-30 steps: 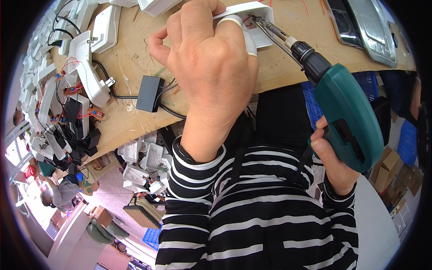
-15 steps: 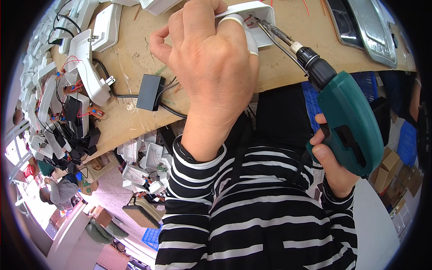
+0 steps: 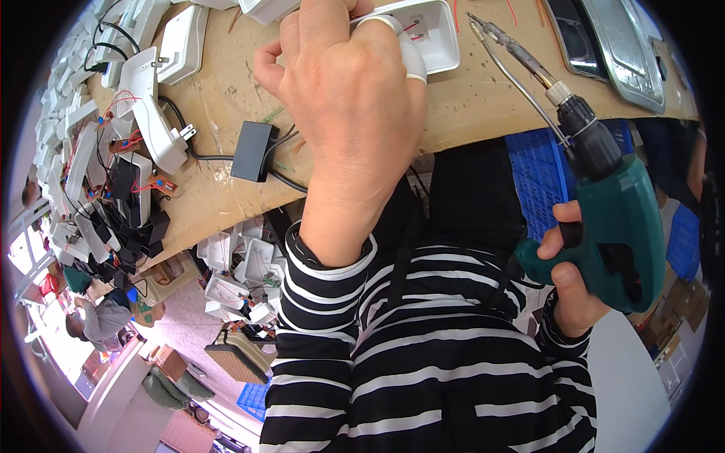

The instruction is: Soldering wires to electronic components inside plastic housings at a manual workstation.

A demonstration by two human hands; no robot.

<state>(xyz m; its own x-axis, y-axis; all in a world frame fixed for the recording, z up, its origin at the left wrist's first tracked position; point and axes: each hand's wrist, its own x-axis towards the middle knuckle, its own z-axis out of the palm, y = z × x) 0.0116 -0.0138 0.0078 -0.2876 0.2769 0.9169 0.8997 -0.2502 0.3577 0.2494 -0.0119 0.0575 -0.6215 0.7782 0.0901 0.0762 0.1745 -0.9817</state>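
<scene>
- White plastic housing (image 3: 442, 47) is resting at the bench (image 3: 483, 102) under the left hand (image 3: 351, 98), its open side showing just right of the gripping fingers.
- That hand is clasping the housing's left end; its fingertips are hiding from me, so I cannot tell what they are pinching inside.
- Across from it, the right hand (image 3: 575, 293) is wrapping the handle of a green soldering gun (image 3: 630, 226), whose tip is pointing past the housing's right wall, apart from it.
- Good work here, I'm judging, is depending on the left hand bracing the housing firmly, and on the tip and feed tube (image 3: 517, 79) clearing the wall and the white finger covers (image 3: 413, 64).
- Inside the housing, right of those covers, a red wire (image 3: 412, 26) is showing.
- Farther left of the left hand, an open white casing (image 3: 138, 74) is lying among red wires.
- Below the left wrist, toward the left, more open casings (image 3: 257, 260) are sitting heaped, some holding wires.
- Beyond the right hand's grip, a blue basket (image 3: 532, 177) is standing; I'm not making out its contents.
</scene>
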